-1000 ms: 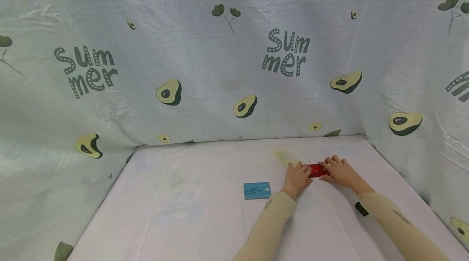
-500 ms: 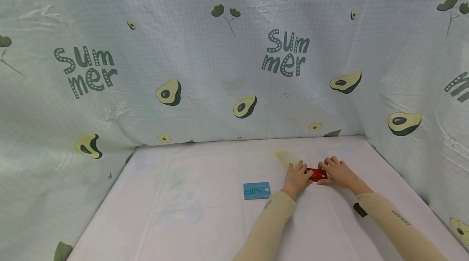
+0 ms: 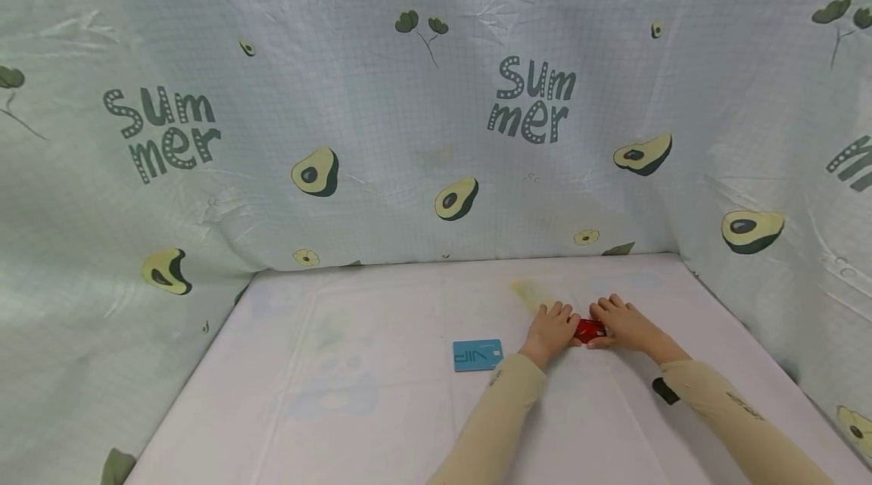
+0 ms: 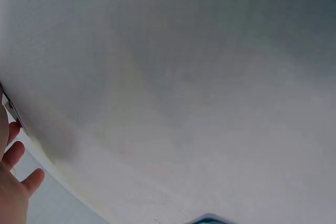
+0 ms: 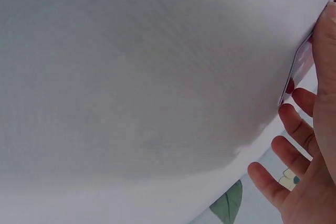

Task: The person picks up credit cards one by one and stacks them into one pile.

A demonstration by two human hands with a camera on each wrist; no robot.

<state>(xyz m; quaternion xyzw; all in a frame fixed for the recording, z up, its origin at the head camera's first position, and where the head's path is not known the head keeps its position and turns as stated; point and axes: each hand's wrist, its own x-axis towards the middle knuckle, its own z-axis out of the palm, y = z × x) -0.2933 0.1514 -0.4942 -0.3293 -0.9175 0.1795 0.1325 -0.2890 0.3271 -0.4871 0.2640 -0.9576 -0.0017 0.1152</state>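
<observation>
A small red card [image 3: 590,331] sits between the two hands at the right of the table in the head view. My left hand [image 3: 550,334] pinches its left end. On the other end, my right hand [image 3: 630,327] grips it between thumb and fingers. The right wrist view shows the card's edge [image 5: 292,77] close over the white surface, with the thumb along it and the other fingers spread. In the left wrist view only part of the hand [image 4: 16,182] shows at the left border, beside a sliver of the card. Fingers cover both ends of the card.
A blue card [image 3: 478,355] marked VIP lies flat on the white-covered table [image 3: 381,424], left of the left forearm. Hanging sheets [image 3: 381,129] printed with avocados enclose the table at the back and sides.
The red card and my right hand have shifted slightly left and nearer. Less of the card shows between the hands, and the hands are closer together. The blue card has stayed in place.
</observation>
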